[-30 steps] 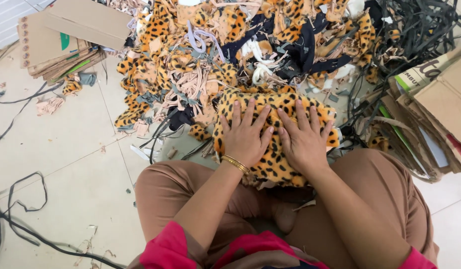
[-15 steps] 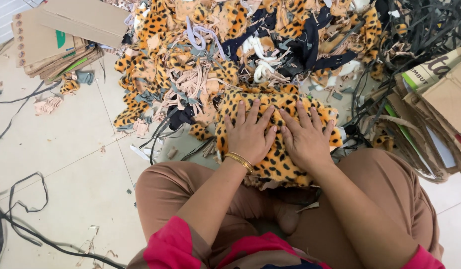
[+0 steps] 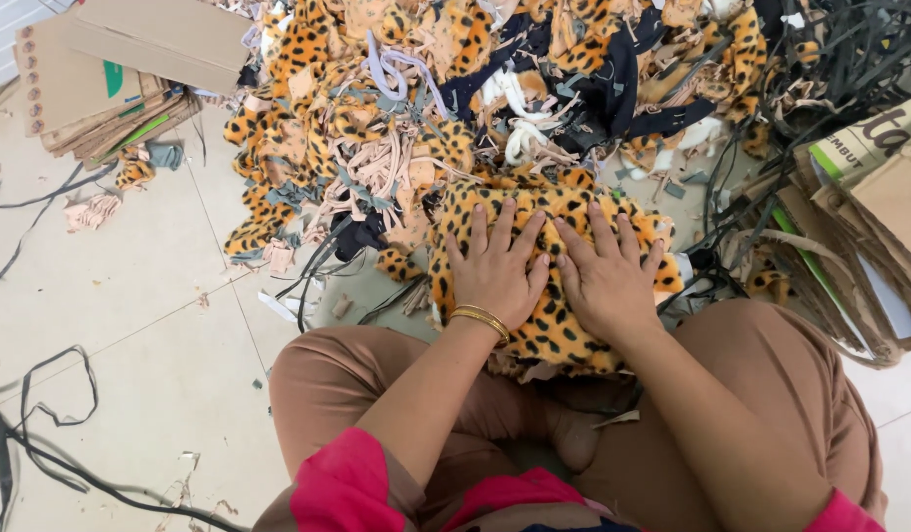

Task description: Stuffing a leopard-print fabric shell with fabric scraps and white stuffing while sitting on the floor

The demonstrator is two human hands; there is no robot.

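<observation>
Pressing flat, the left hand point(image 3: 495, 276) and right hand point(image 3: 605, 281) lie side by side, fingers spread, on a leopard-print plush piece point(image 3: 549, 325) below the scrap heap point(image 3: 455, 89); probably light, soft, best gripped at its edges.

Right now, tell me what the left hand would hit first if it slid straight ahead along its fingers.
Probably the heap of leopard-print and beige fabric scraps, just past the leopard-print fur piece that the left hand presses flat; depth is unclear.
</observation>
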